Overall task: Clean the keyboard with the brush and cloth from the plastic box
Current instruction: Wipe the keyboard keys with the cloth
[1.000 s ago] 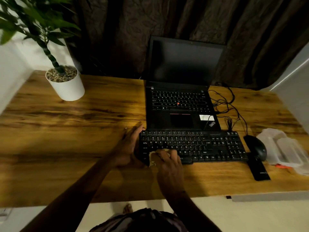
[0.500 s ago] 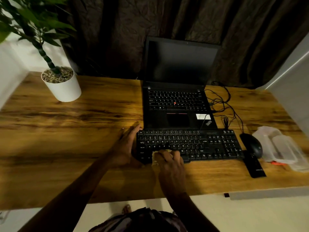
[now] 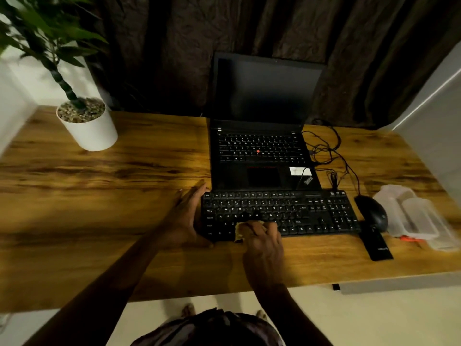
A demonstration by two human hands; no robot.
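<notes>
Right hand (image 3: 263, 242): fingers curled down over a small pale cloth (image 3: 240, 231), gripping it and pressing it onto the keys. Only the left part of the cloth shows past the knuckles. Contact point is the bottom rows at the left-centre of the keyboard (image 3: 311, 213), near its front edge.

Left hand (image 3: 184, 218): not clenched, holding nothing. Fingers are straight and laid along the left end of the keyboard, with the fingertips near the back left corner. The thumb side lies on the desk by the front left corner.

Keyboard: black, full size, flat on the wooden desk (image 3: 99, 196), long side running left to right. Its back edge sits just beside the front of an open black laptop (image 3: 262, 151), whose screen is dark.

To the right of the keyboard:
- black mouse (image 3: 373, 213), just beside the number pad
- flat black slab (image 3: 376, 243) in front of the mouse, angled; cannot tell what it is
- clear plastic box (image 3: 411, 216) near the right edge of the desk; contents not readable
- small orange item (image 3: 409, 238) at the front edge of the box; too small to identify

Black cables (image 3: 326, 151) loop on the desk right of the laptop. A white plant pot (image 3: 89, 128) stands at the far left corner. A dark curtain (image 3: 174, 46) hangs behind the desk.
</notes>
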